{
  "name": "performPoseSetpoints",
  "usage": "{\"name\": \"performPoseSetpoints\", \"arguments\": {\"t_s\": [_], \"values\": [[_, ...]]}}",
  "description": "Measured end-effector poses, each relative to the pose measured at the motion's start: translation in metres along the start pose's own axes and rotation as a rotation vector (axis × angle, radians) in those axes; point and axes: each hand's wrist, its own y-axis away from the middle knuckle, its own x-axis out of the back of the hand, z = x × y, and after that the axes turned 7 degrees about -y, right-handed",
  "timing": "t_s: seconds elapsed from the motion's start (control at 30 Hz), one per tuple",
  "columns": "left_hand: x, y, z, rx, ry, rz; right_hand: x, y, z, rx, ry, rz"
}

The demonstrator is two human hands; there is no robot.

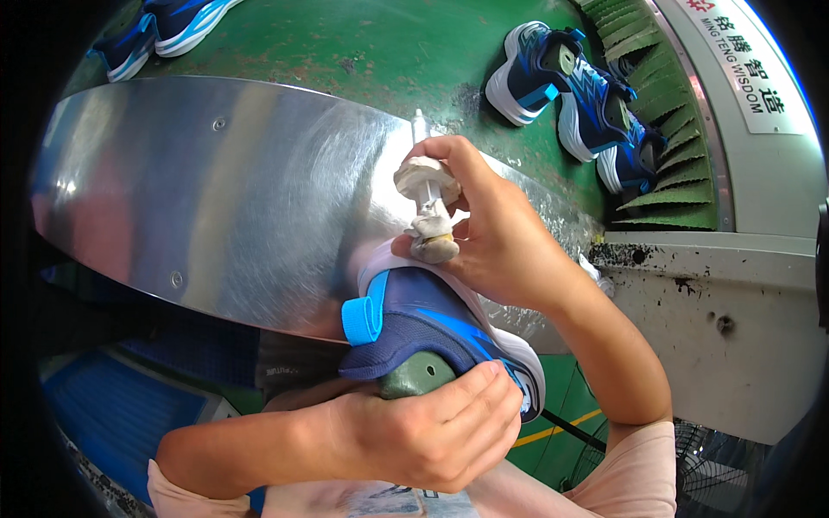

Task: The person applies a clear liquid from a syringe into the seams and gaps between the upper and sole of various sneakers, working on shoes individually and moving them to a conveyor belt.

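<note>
A navy sneaker (414,319) with bright blue trim, a blue heel loop and a white sole is tilted close to my body, at the near edge of the metal plate. A green shoe last (418,375) fills its opening. My left hand (453,427) is closed round the sneaker's upper beside the last; the fingertips press on the lacing side. Above the sole, my right hand (492,216) grips a syringe (428,195) caked with whitish dried material. Its narrow tip points away from me, and its plunger end is towards me. What the syringe contains cannot be made out.
The shiny metal plate (242,181) lies over a green surface (345,43). Several similar sneakers (596,116) stand at the far right, beside green flap curtains (682,138) on a pale machine (734,259). More sneakers (186,26) sit at the far left. A fan (691,457) is at lower right.
</note>
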Motion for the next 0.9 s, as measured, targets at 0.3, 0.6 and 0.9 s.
{"name": "performPoseSetpoints", "arguments": {"t_s": [0.3,0.6,0.9], "values": [[0.000,-0.010,0.003,0.061,0.093,0.002,0.003,0.007,0.011,0.116,-0.033,0.051],[0.057,-0.022,-0.088,0.662,0.100,-0.109,0.077,0.111,0.072,0.178,-0.270,0.854],[0.051,0.034,-0.167,1.515,0.474,0.024,-0.039,0.176,0.156,0.223,0.052,0.908]]}}
